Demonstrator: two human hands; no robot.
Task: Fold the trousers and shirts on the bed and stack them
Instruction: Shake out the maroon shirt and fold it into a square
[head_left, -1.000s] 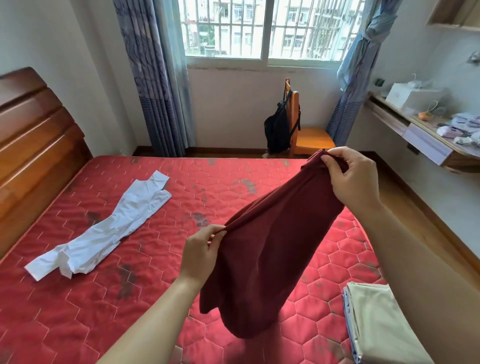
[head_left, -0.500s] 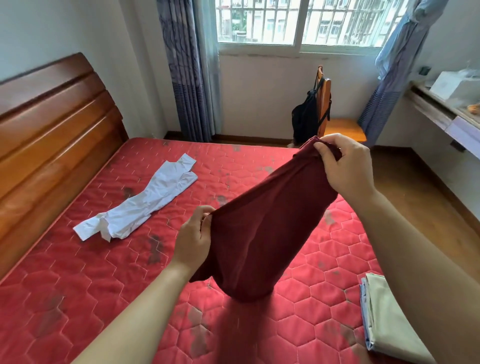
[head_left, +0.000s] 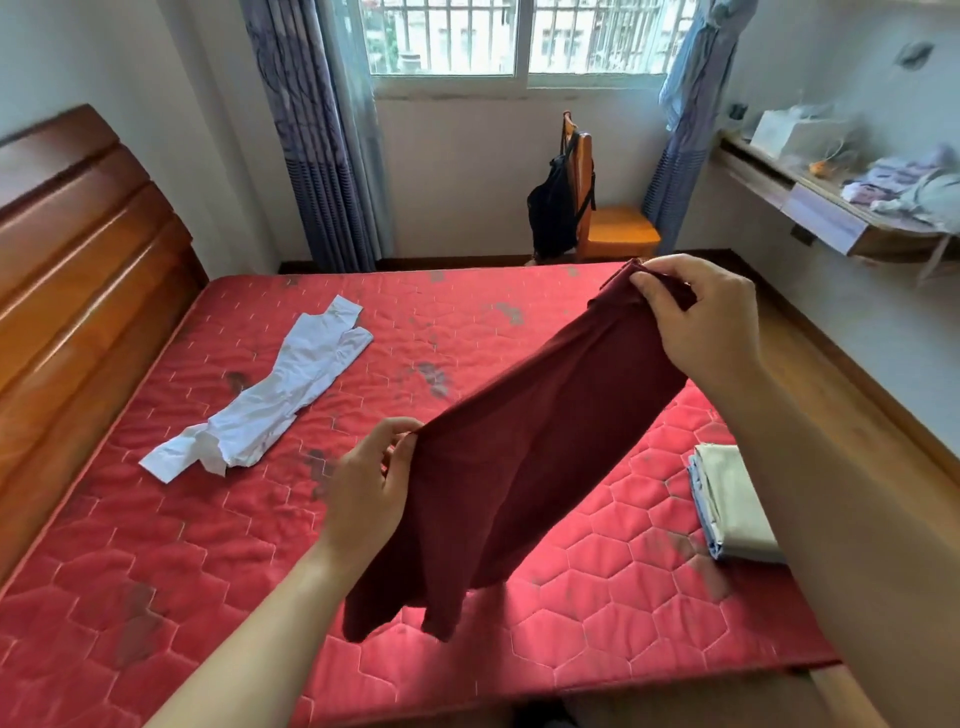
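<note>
A dark red garment (head_left: 524, 452) hangs in the air above the red mattress (head_left: 156, 597), stretched between both hands. My left hand (head_left: 371, 483) pinches its lower left edge. Higher up and farther away, my right hand (head_left: 701, 322) grips its top right corner. The cloth's bottom droops close to the mattress. A crumpled white garment (head_left: 280, 395) lies unfolded on the left part of the bed. At the bed's right edge sits a small stack of folded clothes (head_left: 732, 499), beige on top of light blue, partly hidden by my right forearm.
A wooden headboard (head_left: 78, 291) runs along the left. Beyond the bed stand an orange chair (head_left: 613, 228) with a black backpack (head_left: 553, 213) under the window. A cluttered wall shelf (head_left: 831, 208) is at the right, with wooden floor below it.
The view has tilted down and back, showing the bed's near edge. Both hands have lowered the red garment and spread it wider; the grips are unchanged.
</note>
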